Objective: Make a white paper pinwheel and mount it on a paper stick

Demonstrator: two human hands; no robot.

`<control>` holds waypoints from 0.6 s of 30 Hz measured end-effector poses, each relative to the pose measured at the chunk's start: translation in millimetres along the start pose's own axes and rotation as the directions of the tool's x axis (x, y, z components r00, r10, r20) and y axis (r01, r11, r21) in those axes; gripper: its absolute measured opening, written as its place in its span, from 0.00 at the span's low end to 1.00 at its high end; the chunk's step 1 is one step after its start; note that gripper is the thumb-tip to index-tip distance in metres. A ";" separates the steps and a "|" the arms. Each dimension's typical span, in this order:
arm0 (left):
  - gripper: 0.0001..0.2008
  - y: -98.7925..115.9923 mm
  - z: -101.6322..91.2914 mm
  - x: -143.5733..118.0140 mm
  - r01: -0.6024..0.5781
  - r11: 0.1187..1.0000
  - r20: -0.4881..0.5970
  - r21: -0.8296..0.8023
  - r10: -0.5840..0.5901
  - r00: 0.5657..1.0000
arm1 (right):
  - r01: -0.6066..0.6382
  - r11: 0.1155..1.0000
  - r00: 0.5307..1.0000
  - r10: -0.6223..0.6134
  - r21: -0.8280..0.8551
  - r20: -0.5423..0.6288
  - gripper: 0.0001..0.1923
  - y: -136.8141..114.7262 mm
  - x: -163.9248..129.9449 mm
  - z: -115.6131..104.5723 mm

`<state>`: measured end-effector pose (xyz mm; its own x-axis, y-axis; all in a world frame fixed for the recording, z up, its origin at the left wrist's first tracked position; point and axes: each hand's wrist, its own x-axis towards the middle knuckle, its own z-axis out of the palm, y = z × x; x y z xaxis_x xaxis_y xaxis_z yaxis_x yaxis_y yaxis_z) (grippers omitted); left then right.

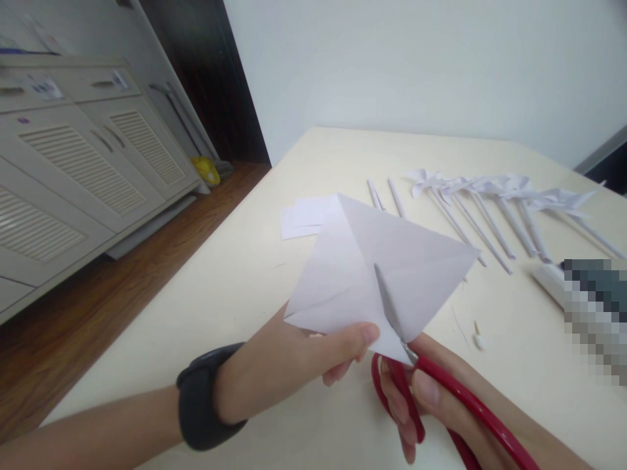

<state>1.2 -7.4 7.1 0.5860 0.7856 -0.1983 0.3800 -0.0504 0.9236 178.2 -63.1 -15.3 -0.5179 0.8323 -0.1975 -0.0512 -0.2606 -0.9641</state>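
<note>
A creased square of white paper (328,267) is held up over the table by my left hand (323,356), thumb on top and fingers beneath. My right hand (435,391) grips a pair of scissors (477,408) with red handles. One blade lies over the paper along a diagonal crease, running from the near corner toward the middle. The other blade is hidden under the sheet. A dark band sits on my left wrist.
Several white paper pinwheels (514,186) on rolled sticks lie at the right of the table (235,261). Two loose paper rolls (396,198) and paper sheets (298,222) lie behind the held square. A small white-tipped pin (479,339) is at right, near a pixelated object (595,313).
</note>
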 end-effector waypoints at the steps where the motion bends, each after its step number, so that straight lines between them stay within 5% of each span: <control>1: 0.22 0.7 0.0 0.1 -0.003 1.000 0.016 0.002 0.003 1.000 | 0.024 1.000 1.000 -0.024 0.000 0.002 0.15 -1.5 0.6 0.5; 18: 0.20 3.2 2.9 -0.8 0.094 0.991 0.088 -0.099 -0.085 0.992 | 0.002 1.000 1.000 -0.002 -0.029 0.013 0.23 -5.5 4.1 2.2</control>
<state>4.0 -10.0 9.3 0.6120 0.7300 -0.3043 0.3606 0.0849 0.9289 174.5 -59.3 -10.4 -0.5291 0.8262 -0.1934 -0.0278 -0.2447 -0.9692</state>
